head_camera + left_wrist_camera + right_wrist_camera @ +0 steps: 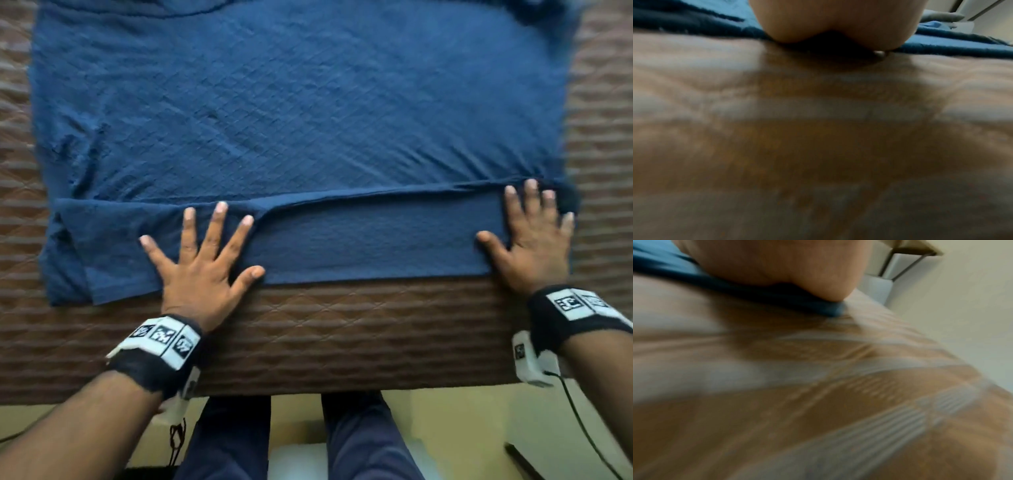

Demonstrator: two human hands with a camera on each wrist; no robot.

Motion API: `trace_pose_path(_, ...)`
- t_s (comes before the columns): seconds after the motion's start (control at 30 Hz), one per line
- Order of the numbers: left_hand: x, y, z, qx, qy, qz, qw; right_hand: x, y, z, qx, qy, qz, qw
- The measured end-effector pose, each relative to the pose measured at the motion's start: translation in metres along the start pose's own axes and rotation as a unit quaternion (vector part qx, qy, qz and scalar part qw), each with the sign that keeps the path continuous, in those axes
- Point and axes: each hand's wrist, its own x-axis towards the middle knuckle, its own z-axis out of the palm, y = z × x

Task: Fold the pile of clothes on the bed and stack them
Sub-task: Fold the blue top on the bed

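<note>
Both wrists carry marker bands [161, 337] at the bed's near edge. Left hand [202, 270] lies flat, fingers spread and straight, palm pressing the folded strip of the blue shirt [298, 113]. Right hand [527, 246] likewise flat, fingers straight, pressing the strip's right end. Neither grips anything. Shirt lies spread across the brown quilt [325, 332], its near hem turned over into a narrow band just short of the bed's near edge. Wrist views: blurred quilt, palm heels only.
</note>
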Motion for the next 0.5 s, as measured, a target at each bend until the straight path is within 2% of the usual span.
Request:
trace_pose_path(0.07,0.0,0.007,-0.013,-0.012,-0.003,-0.021,1.0,0.006,0.032,-0.016,0.03,0.003,0.067,0.997)
trace_pose_path(0.13,0.009,0.02,-0.033,-0.029,0.025,-0.033,0.999,0.014,0.044,-0.033,0.057,0.035,0.073,0.995)
trace_pose_path(0.27,0.076,0.048,-0.071,-0.037,0.103,0.024,0.994,0.061,0.013,-0.066,0.081,0.12,-0.075,0.987)
trace_pose_path(0.37,0.156,0.047,-0.095,-0.035,0.108,0.088,0.99,0.126,-0.022,-0.08,0.091,0.168,-0.201,0.961)
trace_pose_path(0.43,0.21,0.037,-0.111,-0.016,0.107,0.12,0.987,0.172,-0.04,-0.093,0.102,0.163,-0.225,0.955)
trace_pose_path(0.5,0.256,0.026,-0.126,0.007,0.115,0.147,0.982,0.21,-0.055,-0.11,0.12,0.131,-0.206,0.962)
